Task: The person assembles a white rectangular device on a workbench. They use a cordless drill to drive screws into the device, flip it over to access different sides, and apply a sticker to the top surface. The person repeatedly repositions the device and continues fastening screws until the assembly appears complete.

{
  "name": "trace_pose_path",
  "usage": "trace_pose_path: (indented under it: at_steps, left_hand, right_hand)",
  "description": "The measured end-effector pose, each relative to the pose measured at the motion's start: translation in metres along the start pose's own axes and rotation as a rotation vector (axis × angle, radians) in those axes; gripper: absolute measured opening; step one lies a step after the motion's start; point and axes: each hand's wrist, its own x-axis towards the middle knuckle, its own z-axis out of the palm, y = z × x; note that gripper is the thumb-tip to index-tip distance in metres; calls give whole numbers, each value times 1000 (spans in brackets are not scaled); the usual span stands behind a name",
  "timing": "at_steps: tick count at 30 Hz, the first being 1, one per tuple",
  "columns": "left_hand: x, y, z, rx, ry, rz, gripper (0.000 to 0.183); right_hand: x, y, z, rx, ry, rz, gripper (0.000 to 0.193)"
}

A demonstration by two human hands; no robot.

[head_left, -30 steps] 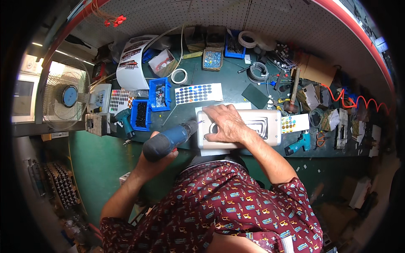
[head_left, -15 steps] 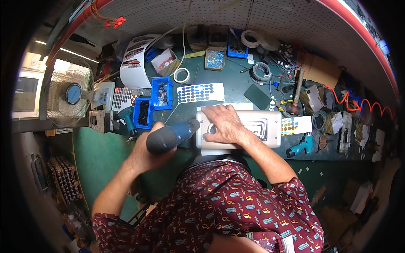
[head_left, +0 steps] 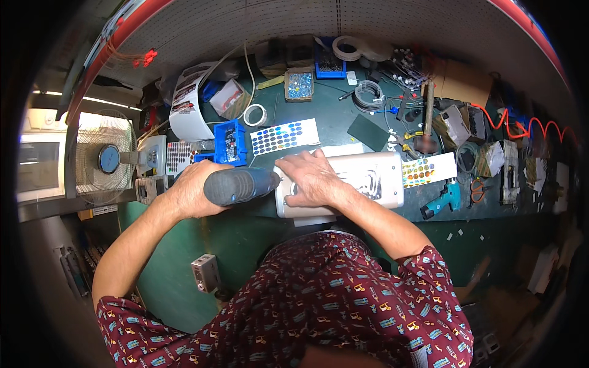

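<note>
My left hand [head_left: 193,189] is wrapped round the handle of a dark blue and black cordless drill [head_left: 236,187]. The drill lies nearly level, its thin bit at the left end of a beige metal casing [head_left: 391,175]. Whether the tip touches a screw is too small to tell. My right hand [head_left: 311,181] rests on the casing's left half, fingers and thumb spread over its top face. Behind the wrist, a shiny recessed panel shows in the casing. White sheets stick out from under it.
Sticker sheets [head_left: 285,136] lie beyond and right of the casing. A blue bin [head_left: 229,142] of small parts stands behind the drill. At right are a teal power tool [head_left: 443,199], orange-handled scissors [head_left: 477,191], a hammer [head_left: 427,116] and coiled cable [head_left: 370,96]. A fan [head_left: 107,158] stands far left.
The left forearm and elbow have swung outward and the drill has turned more level, with its bit still at the casing's left end. My right hand keeps its place. The whole view has shifted slightly.
</note>
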Motion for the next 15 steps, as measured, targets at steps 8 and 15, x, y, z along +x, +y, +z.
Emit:
trace_pose_path:
  at_steps: [8, 15]
  left_hand:
    - [-12, 0, 9, -146, 102, -132, 46]
    - [-15, -3, 14, -208, 116, -109, 42]
  right_hand:
    - [18, 8, -7, 23, -169, 2, 84]
    - [19, 9, -7, 47, -167, -10, 84]
